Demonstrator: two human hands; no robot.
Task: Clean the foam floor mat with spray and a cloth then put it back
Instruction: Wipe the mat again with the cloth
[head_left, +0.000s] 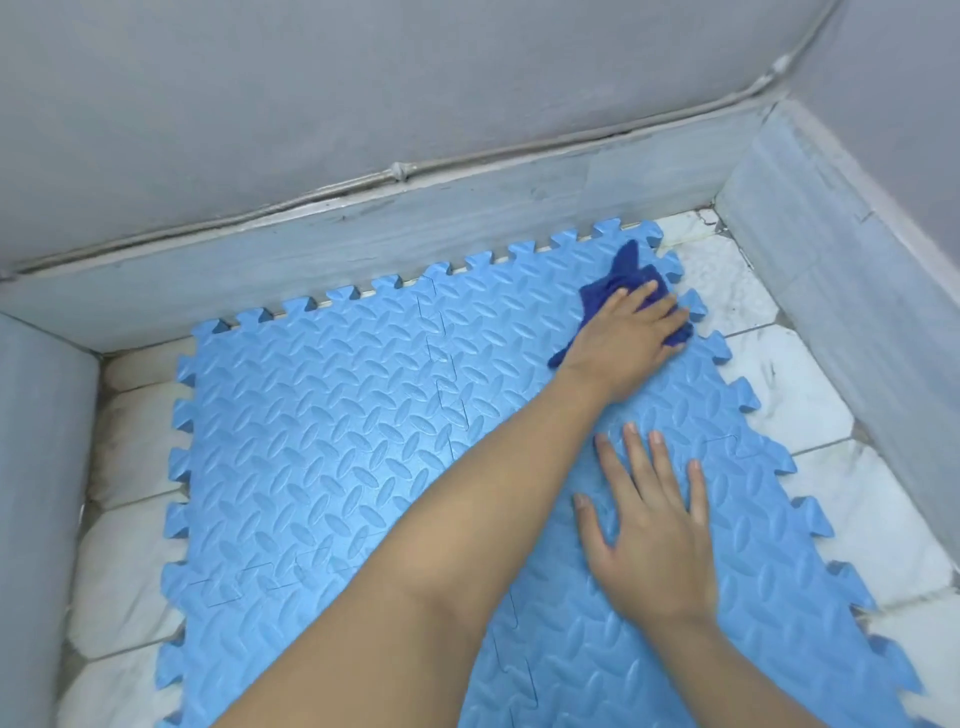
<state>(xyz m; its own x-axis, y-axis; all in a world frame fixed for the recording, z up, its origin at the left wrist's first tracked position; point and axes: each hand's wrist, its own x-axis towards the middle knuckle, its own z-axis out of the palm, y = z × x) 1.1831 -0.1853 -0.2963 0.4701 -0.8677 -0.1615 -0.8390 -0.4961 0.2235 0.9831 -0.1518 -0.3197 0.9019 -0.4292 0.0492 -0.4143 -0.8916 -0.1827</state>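
A light blue foam mat (332, 436) of interlocking tiles with a leaf-like embossed pattern lies flat on the floor. My left hand (623, 338) reaches across to the mat's far right corner and presses a dark blue cloth (621, 283) onto it, fingers over the cloth. My right hand (654, 525) rests flat on the mat nearer to me, palm down, fingers spread, holding nothing. No spray bottle is in view.
White marble floor tiles (810, 395) show around the mat on the left, right and far right corner. Grey skirting and walls (415, 228) enclose the spot at the back, left and right. A thin cable (400, 171) runs along the wall above the skirting.
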